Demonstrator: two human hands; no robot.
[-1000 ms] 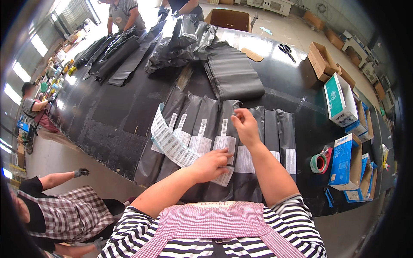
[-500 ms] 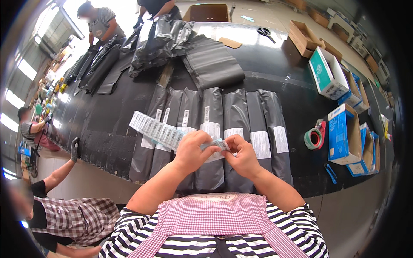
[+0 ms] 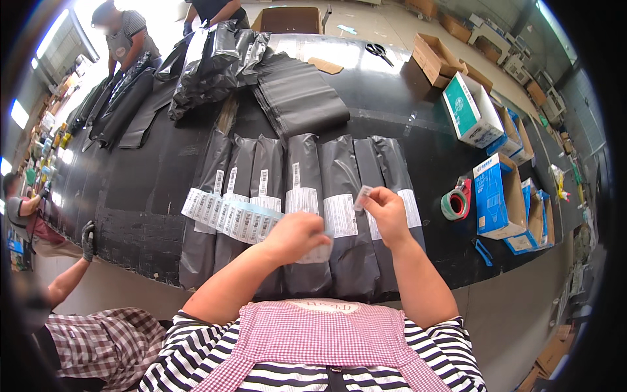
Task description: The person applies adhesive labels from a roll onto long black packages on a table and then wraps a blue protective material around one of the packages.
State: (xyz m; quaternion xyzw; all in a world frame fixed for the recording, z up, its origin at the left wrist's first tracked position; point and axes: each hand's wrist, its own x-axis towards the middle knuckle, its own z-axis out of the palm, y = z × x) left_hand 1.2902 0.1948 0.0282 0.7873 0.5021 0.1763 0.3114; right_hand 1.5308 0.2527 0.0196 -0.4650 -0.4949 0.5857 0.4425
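Note:
My left hand (image 3: 295, 236) is closed on a strip of barcode stickers (image 3: 228, 215), which stretches out leftward over the packages. Between the thumb and finger of my right hand (image 3: 386, 212) is a single small barcode sticker (image 3: 362, 197), apart from the strip. Beneath both hands lies a side-by-side row of long grey plastic packages (image 3: 336, 166). White printed labels (image 3: 341, 215) show on their middles. Several packages at the left and centre also bear a narrow barcode sticker (image 3: 296, 174) higher up; none shows on those at the right.
Rolls of tape (image 3: 454, 205), a blue cutter (image 3: 482, 251) and open blue boxes (image 3: 499, 202) are on the black table's right. Scissors (image 3: 379, 53) lie at the far side. Grey bags (image 3: 297, 95) are piled behind the row. A gloved co-worker's hand (image 3: 88, 242) touches the left edge.
My hands have moved apart: the right has gone right and slightly up with one sticker, while the left keeps the strip. The view has shifted a little.

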